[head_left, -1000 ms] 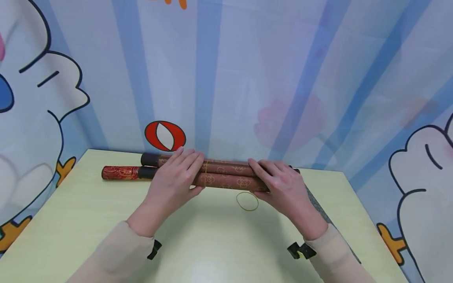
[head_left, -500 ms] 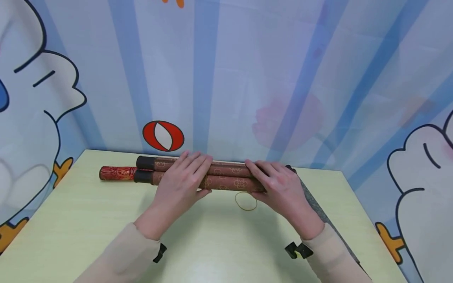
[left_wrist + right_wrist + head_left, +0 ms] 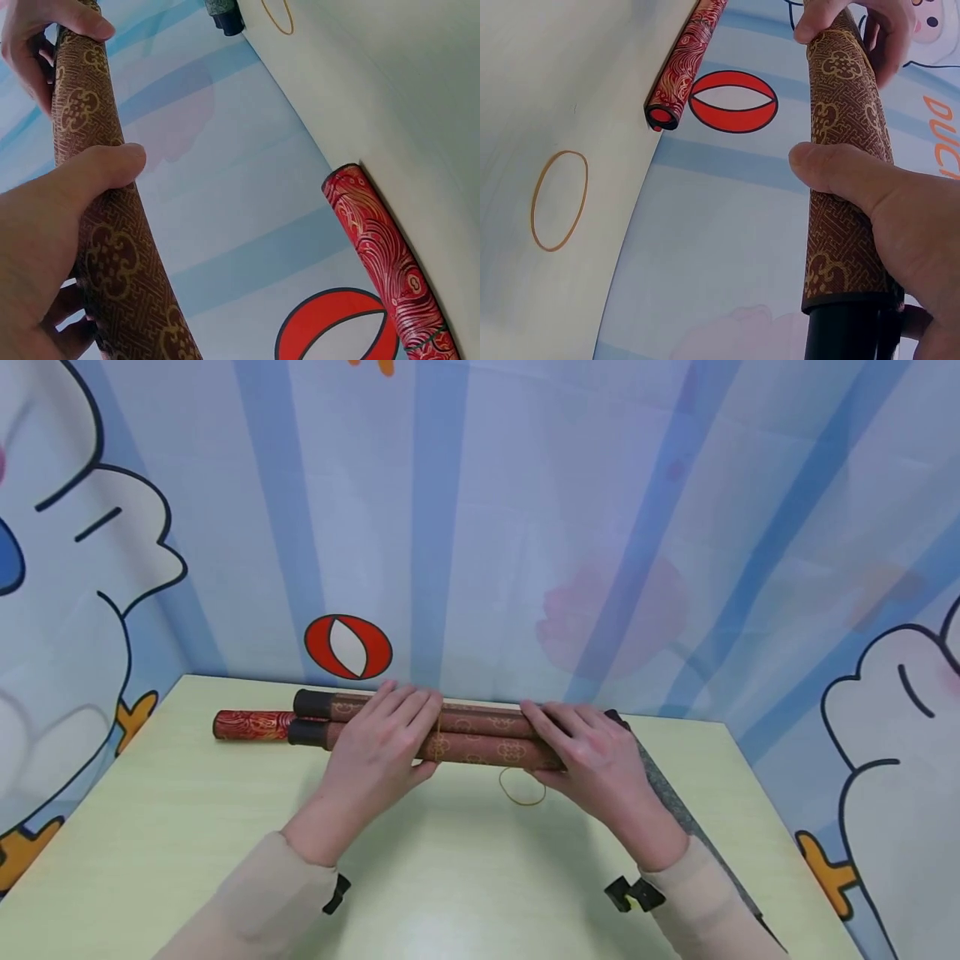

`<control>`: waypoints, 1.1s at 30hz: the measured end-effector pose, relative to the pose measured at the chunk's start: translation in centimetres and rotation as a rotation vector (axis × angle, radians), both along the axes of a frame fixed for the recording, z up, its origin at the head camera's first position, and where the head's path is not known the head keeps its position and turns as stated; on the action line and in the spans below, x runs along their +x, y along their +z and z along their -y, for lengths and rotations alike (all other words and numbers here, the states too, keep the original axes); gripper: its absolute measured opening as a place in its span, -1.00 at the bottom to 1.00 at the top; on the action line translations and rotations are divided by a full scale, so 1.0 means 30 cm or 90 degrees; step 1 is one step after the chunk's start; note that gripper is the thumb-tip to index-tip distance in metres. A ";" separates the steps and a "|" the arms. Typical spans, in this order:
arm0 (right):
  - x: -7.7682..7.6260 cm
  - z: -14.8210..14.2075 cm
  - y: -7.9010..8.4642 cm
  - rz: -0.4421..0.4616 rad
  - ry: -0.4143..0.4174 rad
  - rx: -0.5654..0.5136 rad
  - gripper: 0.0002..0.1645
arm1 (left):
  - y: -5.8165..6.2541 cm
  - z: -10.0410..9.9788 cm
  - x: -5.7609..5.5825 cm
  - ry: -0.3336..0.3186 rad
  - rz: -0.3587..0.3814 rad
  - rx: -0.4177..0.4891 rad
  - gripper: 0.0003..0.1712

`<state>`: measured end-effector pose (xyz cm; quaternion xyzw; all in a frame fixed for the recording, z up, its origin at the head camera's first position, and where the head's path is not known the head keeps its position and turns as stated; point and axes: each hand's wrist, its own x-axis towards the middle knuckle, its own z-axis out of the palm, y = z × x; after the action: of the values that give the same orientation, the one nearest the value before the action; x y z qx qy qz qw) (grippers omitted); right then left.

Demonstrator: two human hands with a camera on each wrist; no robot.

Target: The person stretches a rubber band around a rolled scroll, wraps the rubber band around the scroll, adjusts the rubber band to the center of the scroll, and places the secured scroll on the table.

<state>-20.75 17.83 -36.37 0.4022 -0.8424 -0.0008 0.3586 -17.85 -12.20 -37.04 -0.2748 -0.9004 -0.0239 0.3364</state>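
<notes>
Running crosswise through left hand [image 3: 382,739] and right hand [image 3: 592,752], both gripping it, a scroll [image 3: 487,749] was held above the table [image 3: 465,877], thumbs [image 3: 112,166] on its near side, forearms [image 3: 258,889] slanting inward.

Two parallel brown gold-patterned rolls [image 3: 480,748]

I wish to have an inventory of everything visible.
backdrop: one, blue-white, at the back
table: one, pale, before the backdrop
brown rolls: two, brown, black-ended, held above the table
thin band: one, yellow, around the brown rolls
loose loop: one, yellow, on the table
red roll: one, red, table's back left
grey roll: one, dark grey, table's right
sleeves: two, beige, black fittings at cuffs
left hand: one, bare, gripping brown rolls
right hand: one, bare, gripping brown rolls
</notes>
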 end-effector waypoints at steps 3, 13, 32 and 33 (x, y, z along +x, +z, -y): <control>-0.001 0.005 -0.002 -0.003 -0.001 -0.002 0.06 | 0.007 -0.009 0.001 0.000 -0.001 0.001 0.01; -0.009 0.025 -0.009 0.004 -0.005 0.002 0.04 | -0.008 -0.015 -0.005 0.010 0.004 0.016 0.02; 0.002 0.045 -0.005 0.004 0.022 0.012 0.08 | -0.007 0.045 0.033 0.024 0.047 -0.008 0.07; 0.003 0.046 -0.006 0.003 0.022 0.012 0.07 | -0.008 0.042 0.033 0.025 0.047 -0.009 0.06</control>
<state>-20.66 16.45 -36.54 0.4199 -0.8363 -0.0017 0.3526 -16.85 -13.45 -37.28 -0.2586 -0.9176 -0.0211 0.3011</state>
